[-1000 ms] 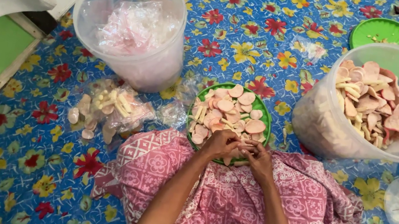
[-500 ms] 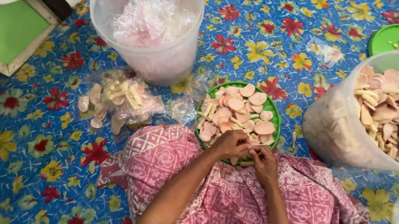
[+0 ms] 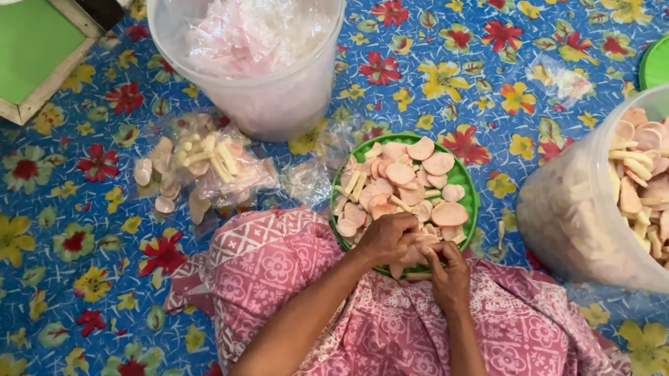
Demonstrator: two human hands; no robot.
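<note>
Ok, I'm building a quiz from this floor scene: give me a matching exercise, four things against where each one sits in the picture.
Things:
1. green plate of crackers
2. tub of clear plastic bags
3. tub of crackers
4. filled cracker bags

Places:
A. right edge of the picture
B. on the mat, left of the plate
C. top, left of centre
D. just beyond both hands, left hand and right hand

Pairs: 1-D, 2-C, 3-A, 4-B

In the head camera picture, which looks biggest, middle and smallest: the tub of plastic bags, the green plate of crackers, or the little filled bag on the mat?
1. Tub of plastic bags
2. Green plate of crackers
3. Filled bag
</note>
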